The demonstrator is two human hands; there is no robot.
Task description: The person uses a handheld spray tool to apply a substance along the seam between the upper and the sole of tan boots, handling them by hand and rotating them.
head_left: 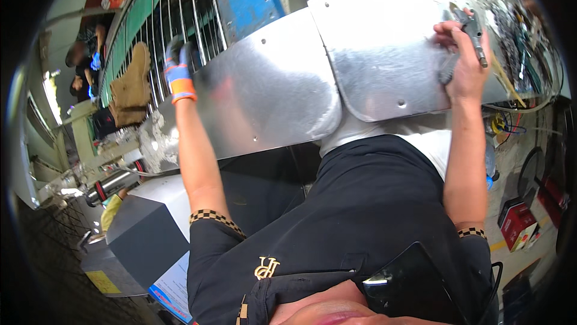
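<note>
My left hand, in a blue, orange and grey glove with dark fingertips, reaches over the far left edge of the metal bench top. Its fingers are stretched out beside the upright metal bars, and it seems to hold nothing; contact with the bars cannot be made out. A tan suede boot stands just left of it. Over the bench's right side, my bare right hand is closed around a small grey metal hand tool with a tube-like end. The tool's exact kind is unclear.
The shiny metal bench top has a seam and rounded corners. Several loose tools crowd its right end. A blue panel stands behind. Red boxes sit on the floor at right. Another person is at far left.
</note>
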